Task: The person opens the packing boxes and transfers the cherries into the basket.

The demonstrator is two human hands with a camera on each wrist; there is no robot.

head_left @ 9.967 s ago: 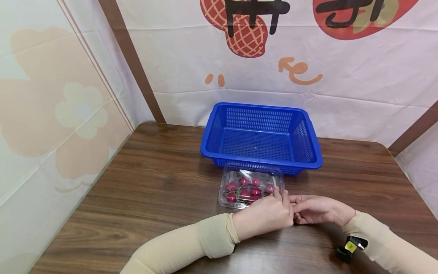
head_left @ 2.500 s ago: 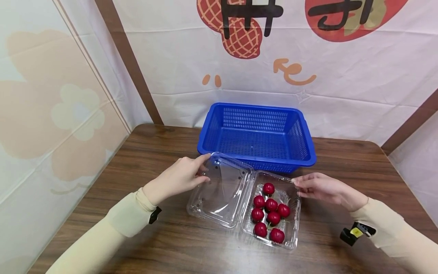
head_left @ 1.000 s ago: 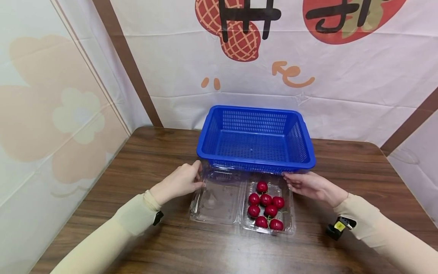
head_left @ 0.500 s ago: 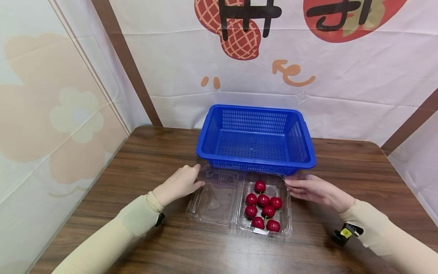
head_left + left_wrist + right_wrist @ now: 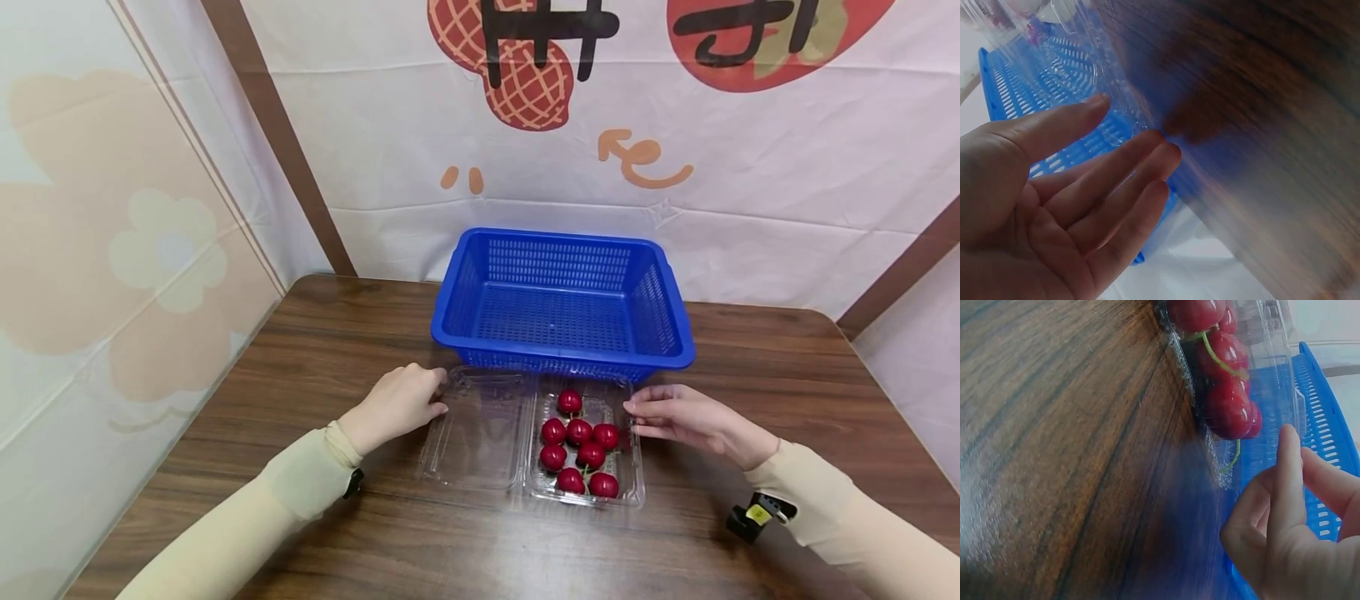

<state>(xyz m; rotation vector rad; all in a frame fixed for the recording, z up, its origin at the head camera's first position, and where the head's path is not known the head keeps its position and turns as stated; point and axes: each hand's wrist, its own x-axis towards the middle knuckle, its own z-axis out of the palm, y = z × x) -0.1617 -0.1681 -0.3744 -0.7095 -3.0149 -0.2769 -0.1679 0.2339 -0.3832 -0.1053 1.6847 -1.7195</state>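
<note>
A clear plastic clamshell box [image 5: 585, 492] lies open on the table in the head view. Its right half holds several dark red cherries [image 5: 579, 431], some with green stems. The flat lid [image 5: 480, 437] is folded out to the left. My left hand [image 5: 393, 408] touches the lid's far left edge; in the left wrist view its fingers [image 5: 1138, 178] are loosely extended, with thumb and fingers apart. At the box's far right corner, my right hand [image 5: 693, 421] pinches the rim between thumb and finger, tips close together in the right wrist view.
A blue plastic basket [image 5: 555, 317] with perforated walls stands just behind the box, nothing in it. Both rest on a brown wood-grain table [image 5: 360, 333]. A printed cloth backdrop [image 5: 390, 150] hangs behind, and another covers the left side.
Ten seconds ago the box was closed, with both hands at its right corner. It has since opened leftward and been turned square to the basket. Over the last half second only slight shifts show.
</note>
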